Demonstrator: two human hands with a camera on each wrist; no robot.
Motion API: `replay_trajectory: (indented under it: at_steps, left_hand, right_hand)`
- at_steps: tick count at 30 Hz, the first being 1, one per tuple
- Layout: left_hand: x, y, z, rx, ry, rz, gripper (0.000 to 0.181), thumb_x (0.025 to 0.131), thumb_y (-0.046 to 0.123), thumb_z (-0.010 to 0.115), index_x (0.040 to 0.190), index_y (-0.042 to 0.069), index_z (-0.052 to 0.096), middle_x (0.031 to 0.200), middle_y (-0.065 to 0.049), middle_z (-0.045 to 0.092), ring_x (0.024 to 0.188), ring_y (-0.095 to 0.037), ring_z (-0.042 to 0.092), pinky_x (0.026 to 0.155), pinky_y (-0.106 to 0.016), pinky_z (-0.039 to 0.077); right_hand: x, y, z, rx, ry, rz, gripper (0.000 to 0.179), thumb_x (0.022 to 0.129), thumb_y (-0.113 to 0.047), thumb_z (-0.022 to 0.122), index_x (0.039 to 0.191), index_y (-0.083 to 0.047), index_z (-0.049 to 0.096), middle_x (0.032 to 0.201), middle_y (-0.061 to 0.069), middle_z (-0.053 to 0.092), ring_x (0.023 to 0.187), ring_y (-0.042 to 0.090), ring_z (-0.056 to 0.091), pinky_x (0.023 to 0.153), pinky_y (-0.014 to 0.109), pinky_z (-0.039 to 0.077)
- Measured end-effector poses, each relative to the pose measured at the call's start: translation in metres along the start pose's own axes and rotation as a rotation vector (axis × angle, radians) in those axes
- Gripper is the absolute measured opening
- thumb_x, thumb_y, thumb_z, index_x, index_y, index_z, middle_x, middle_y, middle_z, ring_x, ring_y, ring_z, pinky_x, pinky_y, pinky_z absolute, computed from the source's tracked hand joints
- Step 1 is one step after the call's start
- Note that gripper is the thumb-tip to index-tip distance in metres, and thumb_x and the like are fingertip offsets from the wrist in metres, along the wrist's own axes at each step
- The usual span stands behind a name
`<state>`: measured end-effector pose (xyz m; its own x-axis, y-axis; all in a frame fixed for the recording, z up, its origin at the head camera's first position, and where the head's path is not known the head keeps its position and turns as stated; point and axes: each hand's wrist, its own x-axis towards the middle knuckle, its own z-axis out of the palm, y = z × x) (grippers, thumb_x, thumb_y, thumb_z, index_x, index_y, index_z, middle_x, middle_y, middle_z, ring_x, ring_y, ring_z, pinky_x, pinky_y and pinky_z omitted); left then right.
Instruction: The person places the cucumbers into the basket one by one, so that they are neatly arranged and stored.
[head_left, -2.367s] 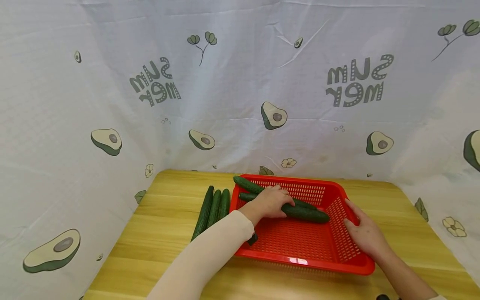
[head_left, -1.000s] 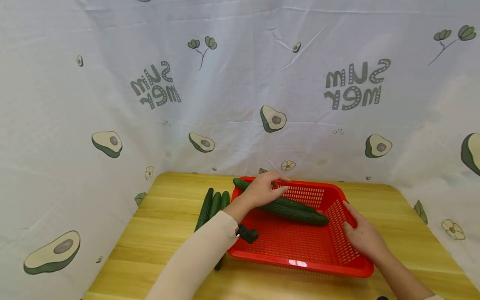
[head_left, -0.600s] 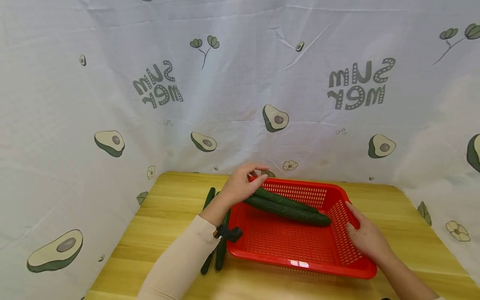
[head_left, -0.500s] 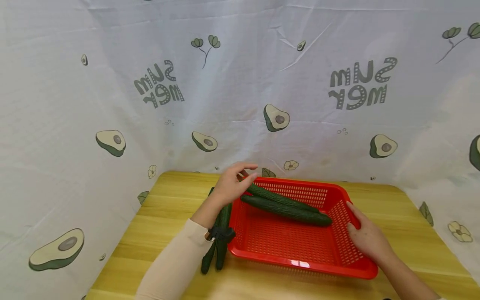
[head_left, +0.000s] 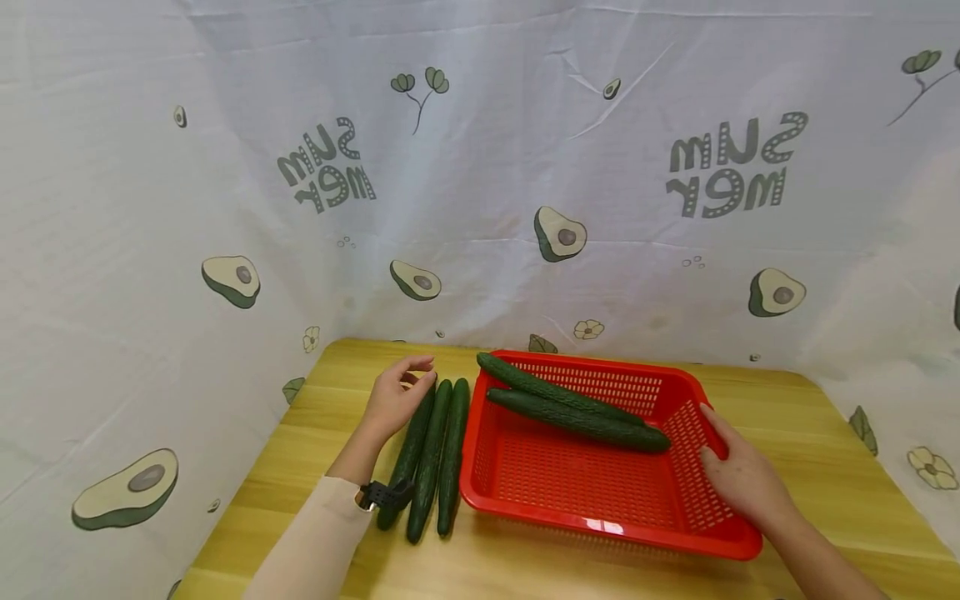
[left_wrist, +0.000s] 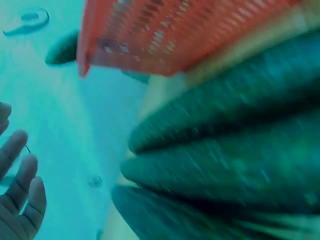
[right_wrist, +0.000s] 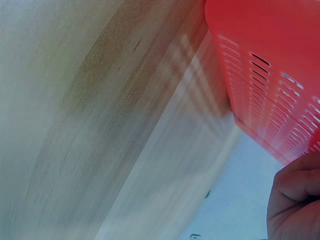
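My left hand [head_left: 395,402] hovers by the far end of three dark green cucumbers [head_left: 430,462] lying side by side on the table, its fingers loosely bent with nothing in them. The left wrist view has its spread fingers [left_wrist: 22,172] apart from the cucumbers. Two more cucumbers [head_left: 577,418] lie slantwise in a red plastic basket [head_left: 540,516], one with its tip up at the back left corner. My right hand [head_left: 742,479] grips the basket's right rim, thumb inside; its remaining fingers are hidden behind the wall. In the right wrist view, that hand [right_wrist: 296,200] is curled at the basket's edge.
A wooden table [head_left: 292,500] carries everything, the loose cucumbers standing close along the basket's left side. A pale cloth [head_left: 480,167] printed with avocados hangs behind the table and at its sides. A black wrist strap device [head_left: 386,493] sits on the left forearm, over the cucumbers.
My left hand has let go of a cucumber in the basket, then lifted and moved left over the three loose cucumbers. The right hand keeps its hold on the rim.
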<state>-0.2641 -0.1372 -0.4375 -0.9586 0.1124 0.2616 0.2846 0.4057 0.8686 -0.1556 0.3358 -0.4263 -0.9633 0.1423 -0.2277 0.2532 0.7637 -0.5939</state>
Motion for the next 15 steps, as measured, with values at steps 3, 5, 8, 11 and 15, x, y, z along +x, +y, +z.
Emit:
replay_trajectory:
  at_steps: [3,5,8,11,15]
  left_hand:
    - [-0.005,-0.013,-0.003,0.018,-0.011,-0.044,0.034,0.101,0.022,0.065,0.133,0.011,0.067,0.129,-0.017,0.067,0.098,-0.027,0.062,0.077,-0.030,0.053]
    - [-0.008,-0.021,-0.005,0.034,-0.019,-0.072,0.036,0.101,0.022,0.065,0.135,0.009,0.065,0.129,-0.018,0.066,0.096,-0.026,0.062,0.073,-0.030,0.052]
    - [-0.014,-0.031,-0.006,0.060,-0.028,-0.120,0.040,0.100,0.023,0.066,0.138,0.008,0.063,0.130,-0.016,0.066,0.094,-0.024,0.062,0.072,-0.031,0.052]
    - [-0.017,-0.040,-0.006,0.089,-0.046,-0.170,0.044,0.099,0.023,0.067,0.140,0.008,0.060,0.131,-0.016,0.065,0.097,-0.027,0.065,0.073,-0.034,0.055]
    - [-0.021,-0.047,-0.006,0.129,-0.088,-0.221,0.050,0.097,0.024,0.070,0.143,0.008,0.057,0.132,-0.019,0.064,0.109,-0.037,0.067,0.081,-0.043,0.059]
  right_hand:
    - [0.001,0.000,0.000,0.000,-0.005,0.008,0.069,0.106,-0.021,0.036,0.165,-0.015,0.000,0.145,0.046,0.030,0.068,0.018,0.060,0.058,0.036,0.056]
    - [0.001,-0.001,0.001,0.000,-0.009,0.011,0.069,0.106,-0.021,0.036,0.165,-0.015,0.000,0.145,0.046,0.030,0.068,0.018,0.060,0.058,0.036,0.057]
    - [0.002,0.000,0.001,0.006,-0.013,0.013,0.069,0.107,-0.021,0.036,0.165,-0.015,-0.001,0.146,0.046,0.029,0.068,0.018,0.061,0.058,0.036,0.057]
    - [0.002,0.000,0.001,0.002,-0.008,0.008,0.069,0.107,-0.022,0.036,0.165,-0.015,-0.001,0.147,0.047,0.028,0.069,0.018,0.061,0.059,0.036,0.056]
    - [0.001,0.002,0.001,-0.010,-0.001,-0.002,0.069,0.107,-0.022,0.035,0.165,-0.014,-0.001,0.146,0.046,0.030,0.069,0.018,0.060,0.058,0.036,0.055]
